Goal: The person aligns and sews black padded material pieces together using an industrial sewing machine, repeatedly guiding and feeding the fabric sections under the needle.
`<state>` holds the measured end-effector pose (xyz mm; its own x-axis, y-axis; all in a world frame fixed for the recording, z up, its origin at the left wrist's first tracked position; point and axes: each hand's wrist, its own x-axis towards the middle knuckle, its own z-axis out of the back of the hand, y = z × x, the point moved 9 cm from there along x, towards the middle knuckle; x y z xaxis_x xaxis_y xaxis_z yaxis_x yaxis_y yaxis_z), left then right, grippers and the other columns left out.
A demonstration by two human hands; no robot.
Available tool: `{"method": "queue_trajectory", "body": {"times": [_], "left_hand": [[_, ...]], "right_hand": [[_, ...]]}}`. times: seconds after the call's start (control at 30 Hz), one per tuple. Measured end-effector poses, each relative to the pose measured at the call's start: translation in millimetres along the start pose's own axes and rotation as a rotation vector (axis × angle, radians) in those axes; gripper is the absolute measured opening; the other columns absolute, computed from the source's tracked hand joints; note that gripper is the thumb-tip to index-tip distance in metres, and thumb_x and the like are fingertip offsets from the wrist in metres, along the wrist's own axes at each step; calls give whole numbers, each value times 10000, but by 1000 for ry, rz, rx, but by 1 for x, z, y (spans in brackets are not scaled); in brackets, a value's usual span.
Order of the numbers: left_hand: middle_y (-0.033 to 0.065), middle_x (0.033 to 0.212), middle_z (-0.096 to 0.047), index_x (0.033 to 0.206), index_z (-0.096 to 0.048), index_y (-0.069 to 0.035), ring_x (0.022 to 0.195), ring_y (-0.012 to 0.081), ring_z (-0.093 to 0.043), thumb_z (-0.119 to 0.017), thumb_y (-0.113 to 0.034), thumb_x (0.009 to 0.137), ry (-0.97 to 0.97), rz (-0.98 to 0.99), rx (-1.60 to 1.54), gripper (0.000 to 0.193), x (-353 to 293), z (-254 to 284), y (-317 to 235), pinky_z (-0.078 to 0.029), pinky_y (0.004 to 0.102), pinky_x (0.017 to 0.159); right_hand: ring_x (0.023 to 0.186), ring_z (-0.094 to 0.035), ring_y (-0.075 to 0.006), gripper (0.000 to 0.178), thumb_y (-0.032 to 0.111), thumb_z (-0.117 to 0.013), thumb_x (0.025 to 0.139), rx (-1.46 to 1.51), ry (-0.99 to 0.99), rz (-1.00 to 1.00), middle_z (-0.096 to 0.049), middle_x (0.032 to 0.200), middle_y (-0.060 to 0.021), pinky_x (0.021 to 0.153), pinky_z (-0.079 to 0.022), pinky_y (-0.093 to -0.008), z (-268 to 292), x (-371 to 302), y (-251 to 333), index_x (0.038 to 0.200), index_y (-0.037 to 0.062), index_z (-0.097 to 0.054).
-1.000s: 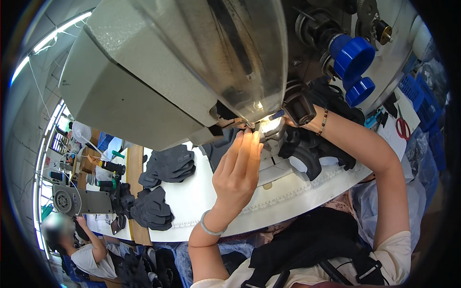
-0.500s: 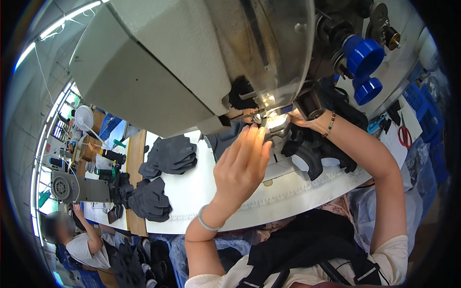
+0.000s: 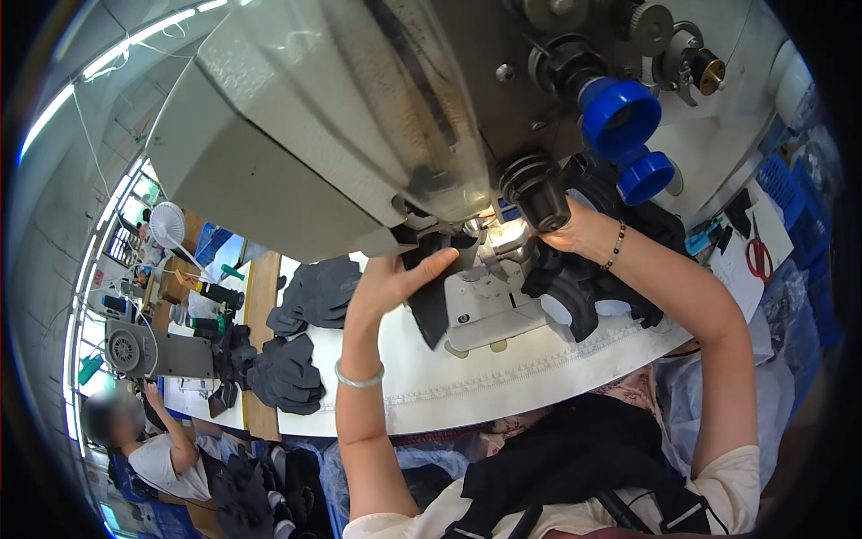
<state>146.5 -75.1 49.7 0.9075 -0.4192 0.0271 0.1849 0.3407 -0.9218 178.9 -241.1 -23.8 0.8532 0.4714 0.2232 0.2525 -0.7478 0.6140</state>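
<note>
My left hand (image 3: 384, 286) is at the left of the sewing machine's (image 3: 287, 171) lit needle area. Its thumb lies over a dark grey fabric piece (image 3: 432, 310) and its other fingers are partly hidden behind the fabric and machine head. One corner of the piece hangs down toward the white table. On the other side of the needle area is my right hand (image 3: 579, 232), close to the metal presser foot (image 3: 510, 239). A black cylindrical fitting (image 3: 539, 193) hides part of it, and its fingertips cannot be made out.
Stacks of dark grey fabric pieces (image 3: 285, 373) lie on the white table (image 3: 377, 409) at left. Dark padded pieces with white patches (image 3: 575, 301) rest right of the needle plate. Red-handled scissors (image 3: 759, 256) lie farther right. Another person (image 3: 175, 454) works at far left.
My left hand has moved left from beside the needle, turning from fingers stretched forward to a thumb-over hold on the fabric piece. My right hand stays by the presser foot. The view has shifted.
</note>
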Motion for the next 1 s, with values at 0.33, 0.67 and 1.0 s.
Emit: {"method": "queue_trajectory", "body": {"times": [0.33, 0.67, 1.0], "left_hand": [[106, 964, -594, 1078, -649, 66, 924, 177, -499, -749, -306, 780, -131, -309, 238, 487, -16, -10, -25, -400, 291, 851], [158, 1051, -601, 1120, -654, 42, 943, 269, -560, -770, -274, 758, -306, -392, 497, 494, -28, -13, -32, -430, 323, 866], [128, 925, -611, 1058, -664, 50, 878, 206, -538, -776, -266, 751, -168, -293, 304, 455, -17, -9, -21, -441, 303, 809]], "right_hand": [[1018, -658, -285, 221, -71, -620, 879, 159, 30, -36, -600, 1039, -142, 859, -608, -356, 9, -1, -4, 1090, -44, -560], [992, -662, -236, 303, -31, -691, 841, 96, 108, 6, -619, 1072, -95, 831, -600, -356, -4, 3, 9, 1083, 64, -536], [1009, -655, -211, 411, -18, -710, 823, 69, 51, -3, -622, 1103, -82, 840, -600, -348, 29, 9, 1, 1183, 73, -534]]}}
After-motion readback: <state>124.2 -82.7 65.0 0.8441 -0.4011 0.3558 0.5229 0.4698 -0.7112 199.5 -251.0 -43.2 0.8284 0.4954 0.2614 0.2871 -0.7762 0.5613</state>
